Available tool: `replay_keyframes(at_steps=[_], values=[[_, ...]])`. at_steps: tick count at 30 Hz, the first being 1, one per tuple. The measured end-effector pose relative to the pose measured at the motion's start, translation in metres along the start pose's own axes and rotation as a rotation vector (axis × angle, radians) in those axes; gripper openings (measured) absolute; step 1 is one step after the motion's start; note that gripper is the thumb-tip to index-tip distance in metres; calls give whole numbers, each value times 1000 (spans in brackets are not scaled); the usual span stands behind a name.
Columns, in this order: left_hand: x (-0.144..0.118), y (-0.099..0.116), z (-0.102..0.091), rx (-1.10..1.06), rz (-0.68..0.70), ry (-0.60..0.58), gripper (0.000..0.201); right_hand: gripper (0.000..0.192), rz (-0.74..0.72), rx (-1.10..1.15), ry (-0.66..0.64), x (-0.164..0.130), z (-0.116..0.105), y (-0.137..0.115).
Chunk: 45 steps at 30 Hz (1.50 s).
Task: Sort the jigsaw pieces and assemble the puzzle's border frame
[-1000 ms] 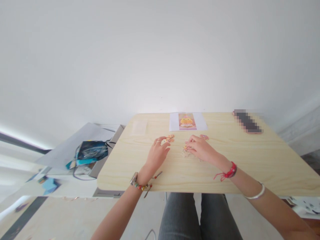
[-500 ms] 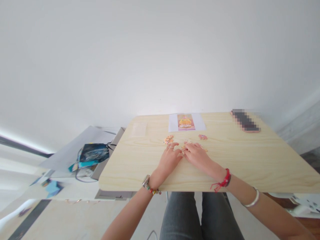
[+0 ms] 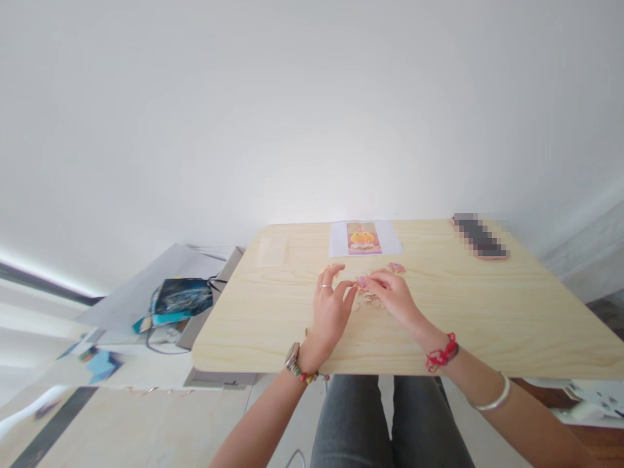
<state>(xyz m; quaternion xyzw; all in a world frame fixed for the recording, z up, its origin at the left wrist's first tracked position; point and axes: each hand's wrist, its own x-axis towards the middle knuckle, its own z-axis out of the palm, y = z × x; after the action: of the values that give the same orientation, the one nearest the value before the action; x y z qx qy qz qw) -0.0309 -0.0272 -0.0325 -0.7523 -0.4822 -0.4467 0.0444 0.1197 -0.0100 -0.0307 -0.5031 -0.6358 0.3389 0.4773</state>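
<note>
My two hands meet at the middle of the light wooden table [image 3: 487, 312]. My right hand [image 3: 394, 297] lies over a small cluster of joined puzzle pieces [image 3: 371, 298], its fingertips pinching the cluster's left edge. My left hand [image 3: 330, 307] stands beside it with fingers spread and raised, and its thumb touches my right fingertips. A loose pink piece [image 3: 396, 267] lies just beyond my right hand. Another piece [image 3: 332, 265] shows partly behind my left fingers. A white sheet with a printed yellow-and-pink picture [image 3: 364, 238] lies at the far edge.
A pixelated dark phone-shaped object [image 3: 480, 237] lies at the far right of the table. A pale translucent rectangle [image 3: 272, 250] sits at the far left. Left of the table, a lower surface holds a dark blue bag with cables [image 3: 179, 299]. My grey-trousered legs are under the table.
My left hand came back from the loose piece at the far left and joined my right hand at the cluster. Its fingers have since lifted and spread. The view shifted slightly.
</note>
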Motion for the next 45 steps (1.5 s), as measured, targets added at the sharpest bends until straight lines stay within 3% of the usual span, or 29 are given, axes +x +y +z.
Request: replay_keyframes(at_steps=[10,17,21,26,32,38,42,45], values=[[-1,3,-4,10,18,-8,5,22,-61,-78,22,-7,-2,0],[5,1,-11,26,48,-68,8,17,-452,-406,-67,-1,-24,-6],[9,2,-12,34,85,-104,8,18,-539,-513,-122,0,-32,-10],[20,8,3,41,191,-200,9,19,-534,-546,-129,-1,-48,-2],[51,20,56,86,295,-347,9,17,-449,-588,-42,14,-82,32],[72,25,100,63,274,-501,10,21,-362,-654,-88,33,-96,59],[78,25,101,48,259,-517,9,20,-329,-669,-133,39,-93,63],[79,18,77,50,234,-511,5,21,-316,-674,-138,39,-93,60]])
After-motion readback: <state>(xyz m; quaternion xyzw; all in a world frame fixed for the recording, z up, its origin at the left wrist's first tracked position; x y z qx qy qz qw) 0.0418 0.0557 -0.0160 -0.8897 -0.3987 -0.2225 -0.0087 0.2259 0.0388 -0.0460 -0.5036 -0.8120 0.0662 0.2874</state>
